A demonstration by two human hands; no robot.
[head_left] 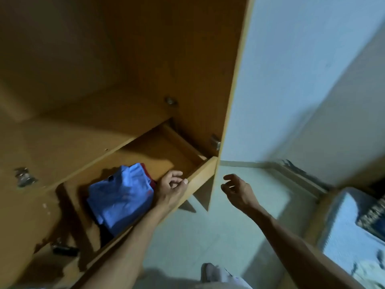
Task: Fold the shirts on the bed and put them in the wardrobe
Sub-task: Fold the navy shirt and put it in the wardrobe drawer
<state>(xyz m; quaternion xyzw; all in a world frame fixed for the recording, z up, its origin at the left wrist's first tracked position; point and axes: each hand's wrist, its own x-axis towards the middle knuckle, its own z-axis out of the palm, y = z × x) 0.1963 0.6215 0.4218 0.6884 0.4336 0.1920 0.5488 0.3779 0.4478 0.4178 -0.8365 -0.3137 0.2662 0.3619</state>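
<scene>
Wardrobe [125, 69] open, brown wood, filling the upper left; door [235, 90] swung out, pale on its outer face; drawer [200, 174] pulled out below the shelf, with worn and chipped veneer at its left side. Pale floor [187, 236] beneath; bed [350, 236] at the lower right corner, blue-white cover, something dark and patterned on it, too blurred to name.

Folded blue shirt [120, 197] lying in the drawer, toward its left and front edge; a red garment [149, 174] under it, only a strip showing at the far side. Placed already, as it seems; whether more shirts wait on the bed, cannot tell.

Soft and light cloth, probably; no stiffness, so likely to sag and unfold if lifted by one corner; better taken flat from below, at both short sides, or pressed lightly on top to slide it deeper. Not slippery on raw wood, likely; the chipped veneer may catch a thread.

Left hand [171, 184] just beside the right edge of the shirt, over the front wall of the drawer; fingers loosely curled, holding nothing as far as visible. Right hand [237, 188] in the air outside the drawer, near the lower edge of the door; fingers relaxed and half bent, empty.

Small metal hinges [215, 141] on the side panel; dim light, much blur.
</scene>
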